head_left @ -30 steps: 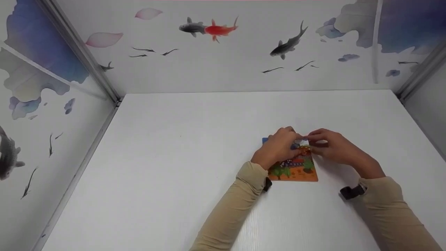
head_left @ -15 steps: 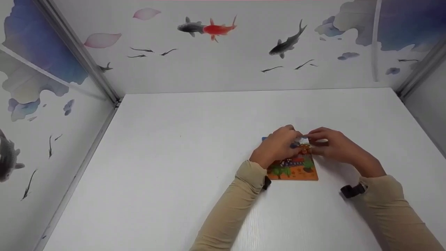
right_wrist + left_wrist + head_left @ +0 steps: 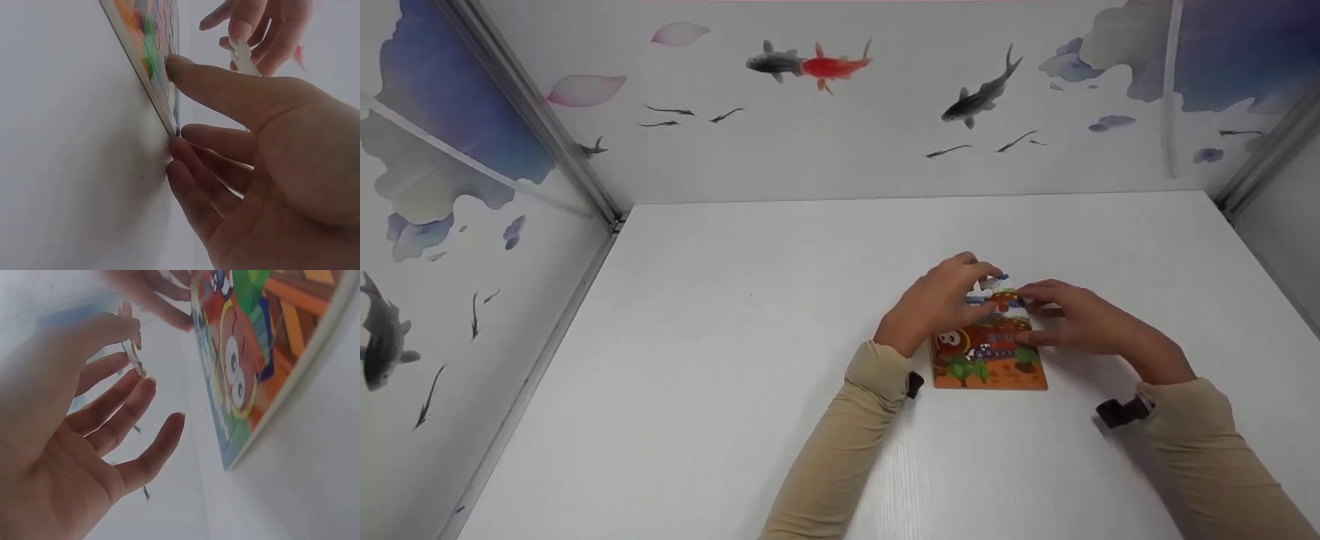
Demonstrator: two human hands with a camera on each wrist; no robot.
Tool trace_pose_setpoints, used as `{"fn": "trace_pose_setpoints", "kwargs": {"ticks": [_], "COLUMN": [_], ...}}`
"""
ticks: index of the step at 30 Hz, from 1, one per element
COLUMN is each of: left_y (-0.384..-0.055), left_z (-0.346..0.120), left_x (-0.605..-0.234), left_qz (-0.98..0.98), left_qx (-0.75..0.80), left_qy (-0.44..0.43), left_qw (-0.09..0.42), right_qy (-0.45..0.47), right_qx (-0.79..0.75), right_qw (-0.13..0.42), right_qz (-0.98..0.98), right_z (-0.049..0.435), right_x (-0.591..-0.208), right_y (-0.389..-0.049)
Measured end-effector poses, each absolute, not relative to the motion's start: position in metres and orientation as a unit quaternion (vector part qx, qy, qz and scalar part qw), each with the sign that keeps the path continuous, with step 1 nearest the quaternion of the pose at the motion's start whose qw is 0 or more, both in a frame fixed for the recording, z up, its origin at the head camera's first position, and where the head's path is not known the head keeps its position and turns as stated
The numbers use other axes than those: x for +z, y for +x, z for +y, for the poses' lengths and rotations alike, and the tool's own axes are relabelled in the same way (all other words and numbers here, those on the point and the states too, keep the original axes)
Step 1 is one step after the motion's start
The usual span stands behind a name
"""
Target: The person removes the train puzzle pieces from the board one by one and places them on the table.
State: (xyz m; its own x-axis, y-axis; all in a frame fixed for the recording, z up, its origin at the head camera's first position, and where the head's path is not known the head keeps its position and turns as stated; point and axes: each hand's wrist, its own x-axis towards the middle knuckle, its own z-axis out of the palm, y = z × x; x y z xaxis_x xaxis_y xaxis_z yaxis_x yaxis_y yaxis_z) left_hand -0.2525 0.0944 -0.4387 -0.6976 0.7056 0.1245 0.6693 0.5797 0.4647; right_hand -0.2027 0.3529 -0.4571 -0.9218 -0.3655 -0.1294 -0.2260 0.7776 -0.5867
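Note:
A flat jigsaw puzzle (image 3: 994,373) with a bright cartoon picture lies on the white table. My left hand (image 3: 930,301) is above its upper left part and pinches a small puzzle piece (image 3: 134,359) between thumb and fingers, raised off the board. The piece's pale edge (image 3: 243,56) shows in the right wrist view. At the puzzle's right side is my right hand (image 3: 1084,321). Its thumb (image 3: 188,70) rests on the picture while fingertips touch the board's edge, holding it. Part of the puzzle's top is hidden by the hands.
The white table (image 3: 720,360) extends around the puzzle. A back wall (image 3: 885,150) and a left wall (image 3: 532,277), printed with fish and petals, border it. Black wrist straps (image 3: 1123,412) sit at the sleeve cuffs.
My left hand has lifted and shifted left and away from the body, with a puzzle piece now between its fingers. More of the picture shows. My right hand has barely moved.

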Motion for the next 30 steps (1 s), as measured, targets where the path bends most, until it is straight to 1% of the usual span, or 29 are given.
{"fn": "trace_pose_setpoints", "kwargs": {"ticks": [11,20,30], "left_y": [-0.256,-0.255,-0.258], "left_z": [0.050,0.018,-0.008], "left_x": [-0.440,-0.444,-0.453], "left_qz": [0.894,0.915,0.930], "left_qx": [0.250,0.216,0.192], "left_qy": [0.371,0.340,0.311], "left_qw": [0.033,0.037,0.039], "right_qy": [-0.138,-0.141,-0.158], "right_qx": [-0.266,-0.222,-0.205], "right_qw": [0.142,0.130,0.141], "right_qz": [0.943,0.956,0.956], "right_z": [0.338,0.331,0.326], "right_x": [-0.455,-0.458,-0.457], "right_y": [-0.200,-0.197,-0.194]}}
